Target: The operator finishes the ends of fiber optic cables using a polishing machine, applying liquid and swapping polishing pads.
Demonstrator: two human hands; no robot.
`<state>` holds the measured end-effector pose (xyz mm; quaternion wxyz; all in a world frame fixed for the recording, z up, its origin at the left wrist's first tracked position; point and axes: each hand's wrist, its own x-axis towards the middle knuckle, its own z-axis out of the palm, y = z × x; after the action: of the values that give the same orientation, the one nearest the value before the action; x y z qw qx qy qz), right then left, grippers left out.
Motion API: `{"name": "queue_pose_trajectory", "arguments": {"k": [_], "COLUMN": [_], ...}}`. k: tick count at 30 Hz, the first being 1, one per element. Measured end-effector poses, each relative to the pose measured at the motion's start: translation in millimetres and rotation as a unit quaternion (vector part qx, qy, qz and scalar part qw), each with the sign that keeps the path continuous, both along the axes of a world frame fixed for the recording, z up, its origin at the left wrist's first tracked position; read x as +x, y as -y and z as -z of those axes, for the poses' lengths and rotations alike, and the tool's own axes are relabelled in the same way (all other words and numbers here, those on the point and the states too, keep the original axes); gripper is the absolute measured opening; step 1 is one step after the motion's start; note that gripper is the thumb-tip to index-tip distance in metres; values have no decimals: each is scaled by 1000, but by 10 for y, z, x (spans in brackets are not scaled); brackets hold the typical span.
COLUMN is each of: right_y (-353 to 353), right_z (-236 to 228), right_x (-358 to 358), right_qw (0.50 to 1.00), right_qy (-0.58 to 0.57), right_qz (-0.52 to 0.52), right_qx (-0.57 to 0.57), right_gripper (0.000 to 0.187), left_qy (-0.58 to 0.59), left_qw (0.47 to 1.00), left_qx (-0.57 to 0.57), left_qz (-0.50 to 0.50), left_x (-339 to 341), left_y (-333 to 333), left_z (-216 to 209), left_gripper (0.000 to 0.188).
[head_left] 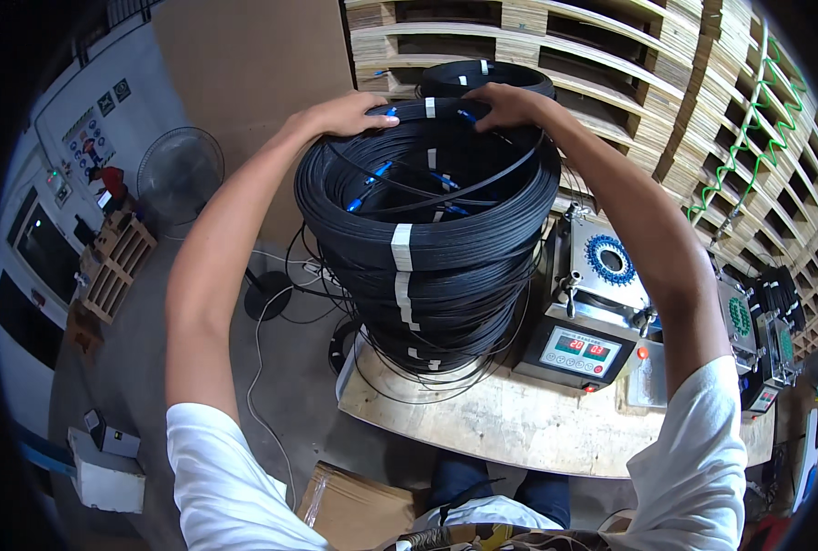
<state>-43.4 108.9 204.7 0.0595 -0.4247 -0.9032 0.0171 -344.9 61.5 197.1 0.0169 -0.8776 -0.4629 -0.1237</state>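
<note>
A tall stack of black cable coils (482, 234) stands in front of me, each coil bound with white tape. My left hand (349, 115) grips the far left rim of the top coil, thumb on the inner side. Around its far right rim my right hand (512, 106) is closed, thumb also inward; the outer fingers are partly hidden. Blue connectors (369, 188) on cable ends lie across the coil's opening, and one blue tip shows by each hand. Behind the stack, another taped black coil (487, 71) is partly covered.
The stack stands on a wooden table (482, 432). To its right is a machine (579, 354) with a lit red display and a ring of blue ports. Stacked pallets (602, 55) rise behind. A fan (181, 174) stands at left; a cardboard box (358, 510) lies below.
</note>
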Motion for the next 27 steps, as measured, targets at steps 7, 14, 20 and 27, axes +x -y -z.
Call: {"name": "queue_pose_trajectory", "arguments": {"k": [7, 14, 20, 27], "right_y": [177, 204, 62, 141], "right_z": [13, -15, 65, 66], "right_x": [43, -33, 27, -58], "right_qw": [998, 999, 1000, 1000], "right_qy": [-23, 18, -16, -13], "right_qz": [31, -17, -17, -2], "right_qx": [-40, 29, 0, -18], "right_gripper": [74, 76, 76, 74], "left_qy": [-37, -55, -24, -34], "left_qw": [999, 997, 999, 999], "left_qx": [-4, 27, 14, 14], "left_qz": [-5, -44, -24, -28], "left_x": [95, 173, 191, 151], "left_y": [14, 121, 119, 169], "left_z": [-28, -19, 7, 0], "left_gripper": [59, 54, 57, 64]}}
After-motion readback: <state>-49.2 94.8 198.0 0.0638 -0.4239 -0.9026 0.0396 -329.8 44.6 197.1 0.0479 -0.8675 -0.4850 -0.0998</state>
